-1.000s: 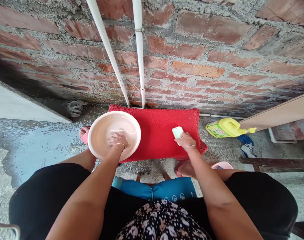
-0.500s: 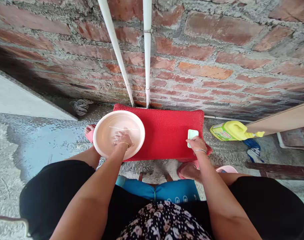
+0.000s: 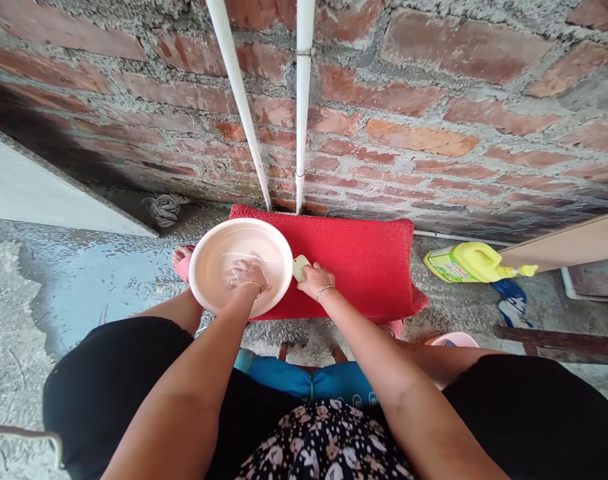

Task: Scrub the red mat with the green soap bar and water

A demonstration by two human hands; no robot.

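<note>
A cream-coloured basin of clear water stands on the left part of a red textured covering. My left hand is in the water, fingers apart and pointing left, with nothing visible in it. Just right of the basin's rim, my right hand grips a small, flat, pale green piece with rounded corners. Its underside is hidden, so I cannot tell its exact kind.
Behind the red covering, two white pipes run up a brick wall. A yellow bottle lies on the floor at the right, near a blue and white cloth. A grey rag lies at the left.
My right hand has moved left across the red covering with the pale green piece, from near its right edge to beside the basin. My left hand has stayed in the water.
</note>
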